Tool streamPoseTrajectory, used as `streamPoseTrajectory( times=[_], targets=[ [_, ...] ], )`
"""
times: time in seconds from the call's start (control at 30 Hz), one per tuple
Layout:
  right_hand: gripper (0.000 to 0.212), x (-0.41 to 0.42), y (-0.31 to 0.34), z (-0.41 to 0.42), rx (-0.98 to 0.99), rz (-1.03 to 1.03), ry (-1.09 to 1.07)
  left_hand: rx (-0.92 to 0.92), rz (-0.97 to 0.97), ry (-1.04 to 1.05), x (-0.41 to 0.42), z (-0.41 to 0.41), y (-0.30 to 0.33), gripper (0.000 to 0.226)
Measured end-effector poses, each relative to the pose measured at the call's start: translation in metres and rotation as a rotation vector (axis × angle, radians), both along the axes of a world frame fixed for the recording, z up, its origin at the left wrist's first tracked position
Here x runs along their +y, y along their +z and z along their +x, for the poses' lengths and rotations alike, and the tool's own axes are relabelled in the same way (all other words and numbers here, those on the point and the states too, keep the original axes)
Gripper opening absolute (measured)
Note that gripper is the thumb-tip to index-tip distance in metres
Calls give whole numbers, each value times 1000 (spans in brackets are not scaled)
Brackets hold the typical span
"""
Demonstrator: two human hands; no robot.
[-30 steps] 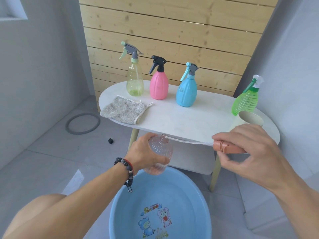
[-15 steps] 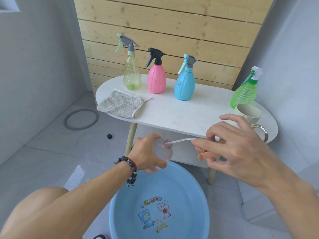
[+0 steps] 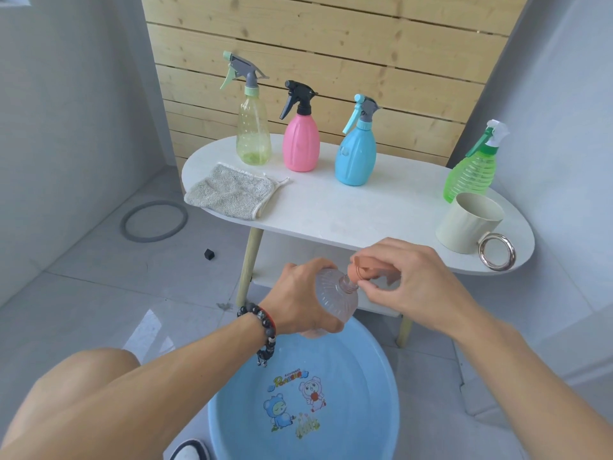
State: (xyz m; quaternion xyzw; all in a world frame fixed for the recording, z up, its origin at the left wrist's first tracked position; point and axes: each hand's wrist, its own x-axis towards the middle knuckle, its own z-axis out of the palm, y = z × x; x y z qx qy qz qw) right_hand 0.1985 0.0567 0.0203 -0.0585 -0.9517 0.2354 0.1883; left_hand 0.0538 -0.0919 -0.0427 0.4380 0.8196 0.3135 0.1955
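Clasps clear bottle (image 3: 335,302) in left hand (image 3: 298,300), tilted over blue basin (image 3: 365,413); pinches orange spray head (image 3: 363,268) in right hand (image 3: 408,283) at bottle's neck. Beyond, white oval table (image 3: 381,214) against plank wall (image 3: 331,44), on grey tiled floor (image 3: 83,293). Half a second back, held head out rightward, tube showing; now at neck.

Left hand (image 3: 298,300) and right hand (image 3: 408,283) meet above the blue basin (image 3: 371,353), just in front of the table (image 3: 348,210) edge. The clear bottle (image 3: 335,300) and orange sprayer head (image 3: 361,267) fill the gap between them. Open air left of the left hand, down to the floor; a table leg (image 3: 250,260) stands behind it. Tabletop: a bare middle strip between the cloth (image 3: 229,190) at the left end and the cup (image 3: 464,227) at the right end — the widest way in. Back row blocks: 3 upright spray bottles — yellow (image 3: 253,137), pink (image 3: 301,144), blue (image 3: 355,157) — with narrow gaps between. The green spray bottle (image 3: 471,174) stands just behind the cup. A knee (image 3: 83,386) bounds the lower left.
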Motion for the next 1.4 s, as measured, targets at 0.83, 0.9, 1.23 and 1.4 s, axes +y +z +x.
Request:
streamPoseTrajectory(
  times=[0.83, 0.9, 1.23, 1.4],
  targets=[
    [53, -3, -2, -35, -507, 115, -263, -32, -7, 40, 8, -1, -9, 86],
    [34, -1, -2, -34, -540, 7, -226, -65, -4, 42, 9, -1, -11, 87],
    [42, -5, 4, -32, -625, 36, -232, -63, -18, 1, 7, 2, -13, 85],
    [55, -12, 0, -33, -584, 262, -262, -31, -19, -31, 6, 4, -13, 82]
  ],
)
